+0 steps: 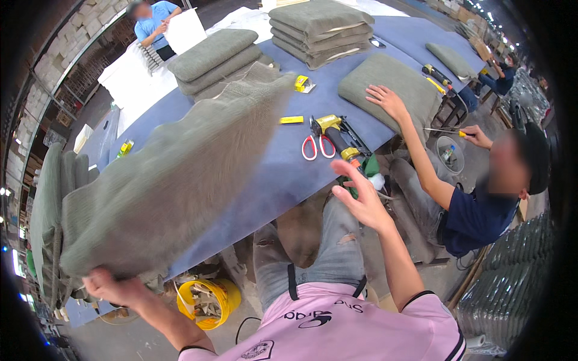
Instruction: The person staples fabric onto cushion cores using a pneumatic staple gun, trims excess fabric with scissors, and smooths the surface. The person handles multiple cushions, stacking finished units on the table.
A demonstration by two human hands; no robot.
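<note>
A large piece of grey-green ribbed fabric (174, 174) is spread in the air over the left half of the table, its far edge blurred by motion. My left hand (114, 287) is closed on its near lower corner, the fingers partly tucked behind the cloth. My right hand (363, 198) hovers past the table's front edge, fingers apart and holding nothing. Nearest to it on the table lies a yellow and black pneumatic staple gun (337, 137). Red-handled scissors (310, 148) rest beside the gun.
Covered cushions are stacked at the back (319, 30) and left (217, 54). To my right a co-worker (490, 198) holds a screwdriver (448, 131), the other hand on a cushion (379, 84). A yellow bucket of scraps (226, 298) stands below the table's front edge.
</note>
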